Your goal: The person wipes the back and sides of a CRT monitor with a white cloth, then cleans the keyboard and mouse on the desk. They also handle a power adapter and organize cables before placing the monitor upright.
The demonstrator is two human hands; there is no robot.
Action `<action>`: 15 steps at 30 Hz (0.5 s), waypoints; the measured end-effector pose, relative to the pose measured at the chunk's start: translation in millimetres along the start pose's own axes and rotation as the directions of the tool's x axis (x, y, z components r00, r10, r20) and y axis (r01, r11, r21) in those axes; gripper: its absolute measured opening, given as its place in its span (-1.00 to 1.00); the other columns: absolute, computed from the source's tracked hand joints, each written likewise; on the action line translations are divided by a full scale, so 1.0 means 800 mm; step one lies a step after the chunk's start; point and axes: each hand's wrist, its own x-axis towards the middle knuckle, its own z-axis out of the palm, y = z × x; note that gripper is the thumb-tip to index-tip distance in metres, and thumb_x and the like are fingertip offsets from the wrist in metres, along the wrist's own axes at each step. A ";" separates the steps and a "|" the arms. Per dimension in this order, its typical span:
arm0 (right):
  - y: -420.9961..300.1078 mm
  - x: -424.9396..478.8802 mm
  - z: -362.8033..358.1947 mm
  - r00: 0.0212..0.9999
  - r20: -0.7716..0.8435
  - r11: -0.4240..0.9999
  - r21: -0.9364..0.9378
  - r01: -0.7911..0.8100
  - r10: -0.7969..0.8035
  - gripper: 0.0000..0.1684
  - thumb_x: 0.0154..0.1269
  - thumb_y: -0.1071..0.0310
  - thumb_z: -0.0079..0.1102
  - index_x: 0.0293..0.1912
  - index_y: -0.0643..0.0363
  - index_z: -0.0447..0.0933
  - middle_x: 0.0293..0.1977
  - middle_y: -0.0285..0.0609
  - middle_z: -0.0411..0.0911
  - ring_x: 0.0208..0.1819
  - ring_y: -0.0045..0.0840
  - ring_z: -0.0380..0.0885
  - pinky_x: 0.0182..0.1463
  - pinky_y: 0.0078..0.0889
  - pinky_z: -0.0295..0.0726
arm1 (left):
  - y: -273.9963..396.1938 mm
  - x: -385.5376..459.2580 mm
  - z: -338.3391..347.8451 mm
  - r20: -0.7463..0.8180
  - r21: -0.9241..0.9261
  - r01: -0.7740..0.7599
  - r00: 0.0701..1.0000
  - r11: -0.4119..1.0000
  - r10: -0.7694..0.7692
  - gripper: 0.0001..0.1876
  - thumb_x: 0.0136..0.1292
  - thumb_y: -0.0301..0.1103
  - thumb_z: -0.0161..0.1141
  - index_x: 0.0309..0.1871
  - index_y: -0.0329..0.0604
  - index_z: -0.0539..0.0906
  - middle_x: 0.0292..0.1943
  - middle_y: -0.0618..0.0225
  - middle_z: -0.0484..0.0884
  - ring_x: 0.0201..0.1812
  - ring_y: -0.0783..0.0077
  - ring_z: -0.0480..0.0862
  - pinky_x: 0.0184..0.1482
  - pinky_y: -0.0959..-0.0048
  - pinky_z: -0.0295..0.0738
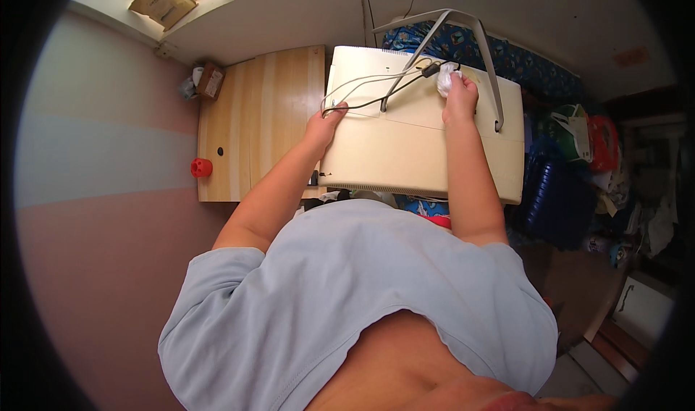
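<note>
A cream-white flat casing, seemingly the back of a monitor or all-in-one computer (pixel 402 150), lies in front of me with vent slots along its edges. An angled grey metal stand (pixel 487 58) rises from its back. My left hand (pixel 322 129) grips the casing's left edge, its thumb on top beside the cables. In my right hand (pixel 461 98) is a crumpled white tissue or cloth (pixel 446 79), held against the upper right part of the back. A black cable (pixel 369 103) and thin pale cables (pixel 362 77) loop across the casing between my hands.
A light wooden table (pixel 260 123) is at left, with a red holder (pixel 201 167), a small black round object (pixel 220 151) and a cardboard box (pixel 210 81). Blue patterned fabric (pixel 521 58) lies behind the casing. Bags (pixel 570 131) and a dark blue suitcase (pixel 559 199) crowd the right.
</note>
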 end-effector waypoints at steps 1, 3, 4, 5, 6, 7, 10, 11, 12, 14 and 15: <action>0.000 0.004 0.005 0.990 0.082 0.987 0.101 -0.124 0.116 -0.73 0.35 0.30 0.07 -0.04 0.24 0.39 -0.13 -0.09 0.54 -0.20 -0.32 0.58 -0.12 -0.31 0.60 | -0.001 0.002 0.000 0.005 -0.003 0.002 1.000 1.000 -0.002 -0.47 0.15 0.02 0.34 0.00 -0.25 0.59 -0.26 0.25 0.67 -0.31 0.43 0.63 -0.23 0.44 0.54; -0.003 0.000 0.015 0.921 0.253 0.902 0.243 -0.357 0.297 -0.71 0.37 0.25 0.08 -0.03 0.22 0.39 -0.14 -0.10 0.53 -0.21 -0.32 0.57 -0.15 -0.30 0.61 | -0.002 0.002 -0.002 0.006 -0.003 -0.014 1.000 1.000 0.014 -0.50 0.18 0.00 0.31 -0.01 -0.24 0.58 -0.27 0.25 0.67 -0.31 0.43 0.64 -0.24 0.43 0.55; -0.014 -0.013 0.024 0.872 0.330 0.841 0.288 -0.458 0.362 -0.70 0.37 0.22 0.09 -0.03 0.20 0.39 -0.15 -0.11 0.53 -0.21 -0.32 0.57 -0.17 -0.29 0.62 | -0.001 -0.001 -0.001 0.006 0.001 -0.032 0.999 0.999 0.032 -0.52 0.20 -0.01 0.29 -0.02 -0.25 0.57 -0.27 0.25 0.66 -0.31 0.42 0.64 -0.24 0.42 0.56; -0.019 -0.020 0.029 0.812 0.408 0.767 0.322 -0.555 0.416 -0.69 0.37 0.20 0.10 -0.03 0.19 0.39 -0.17 -0.12 0.53 -0.21 -0.31 0.57 -0.19 -0.29 0.62 | 0.000 -0.003 -0.001 0.005 0.005 -0.050 0.999 0.999 0.050 -0.53 0.23 -0.01 0.26 -0.03 -0.25 0.56 -0.27 0.24 0.66 -0.31 0.42 0.64 -0.24 0.41 0.57; -0.018 -0.018 0.030 0.811 0.382 0.762 0.316 -0.566 0.444 -0.65 0.35 0.11 0.13 -0.05 0.14 0.41 -0.20 -0.16 0.53 -0.22 -0.33 0.55 -0.29 -0.37 0.59 | 0.000 -0.003 0.000 0.001 0.019 -0.045 0.999 0.999 0.045 -0.53 0.23 -0.02 0.27 -0.03 -0.25 0.56 -0.27 0.24 0.66 -0.31 0.42 0.64 -0.24 0.41 0.57; -0.019 -0.016 0.031 0.827 0.363 0.788 0.297 -0.540 0.429 -0.66 0.35 0.10 0.14 -0.07 0.13 0.41 -0.22 -0.18 0.53 -0.24 -0.36 0.55 -0.33 -0.39 0.56 | 0.000 -0.002 0.001 -0.002 0.033 -0.040 0.999 0.999 0.040 -0.53 0.23 -0.02 0.27 -0.02 -0.25 0.57 -0.27 0.24 0.66 -0.31 0.42 0.64 -0.24 0.41 0.57; -0.016 -0.021 0.034 0.873 0.309 0.875 0.188 -0.446 0.378 -0.70 0.34 0.09 0.14 -0.11 0.08 0.43 -0.31 -0.26 0.54 -0.33 -0.46 0.54 -0.43 -0.44 0.50 | -0.005 0.005 -0.001 -0.011 0.044 -0.038 0.999 0.998 0.038 -0.52 0.23 -0.01 0.26 -0.02 -0.26 0.57 -0.27 0.23 0.66 -0.31 0.41 0.64 -0.24 0.40 0.57; -0.013 -0.027 0.034 0.888 0.291 0.909 0.115 -0.401 0.355 -0.70 0.34 0.08 0.13 -0.12 0.07 0.43 -0.34 -0.28 0.54 -0.37 -0.50 0.53 -0.45 -0.45 0.47 | -0.007 0.008 -0.002 -0.011 0.044 -0.039 0.999 0.998 0.040 -0.52 0.23 -0.01 0.26 -0.02 -0.27 0.57 -0.27 0.23 0.66 -0.31 0.40 0.64 -0.23 0.40 0.57; -0.010 -0.033 0.031 0.902 0.278 0.934 0.037 -0.354 0.331 -0.71 0.34 0.07 0.13 -0.14 0.06 0.44 -0.37 -0.30 0.54 -0.41 -0.55 0.53 -0.48 -0.47 0.45 | -0.006 0.007 -0.001 -0.018 0.040 -0.022 1.000 0.999 0.023 -0.51 0.21 0.00 0.28 -0.02 -0.25 0.58 -0.25 0.24 0.66 -0.29 0.41 0.63 -0.21 0.41 0.55; -0.016 -0.044 0.011 0.879 0.307 0.931 -0.107 -0.349 0.365 -0.72 0.34 0.06 0.12 -0.17 0.05 0.45 -0.42 -0.34 0.54 -0.48 -0.61 0.50 -0.51 -0.51 0.43 | -0.004 0.004 0.000 -0.028 0.033 0.011 1.000 0.999 -0.010 -0.50 0.18 0.02 0.31 -0.01 -0.22 0.60 -0.22 0.26 0.66 -0.25 0.43 0.61 -0.16 0.44 0.52; -0.020 -0.051 -0.001 0.866 0.320 0.922 -0.180 -0.342 0.384 -0.72 0.34 0.06 0.11 -0.18 0.05 0.46 -0.45 -0.36 0.53 -0.51 -0.65 0.49 -0.52 -0.53 0.42 | -0.004 0.004 0.000 -0.027 0.043 0.014 1.000 0.999 -0.013 -0.50 0.18 0.02 0.31 -0.01 -0.23 0.59 -0.23 0.26 0.65 -0.25 0.43 0.61 -0.17 0.44 0.52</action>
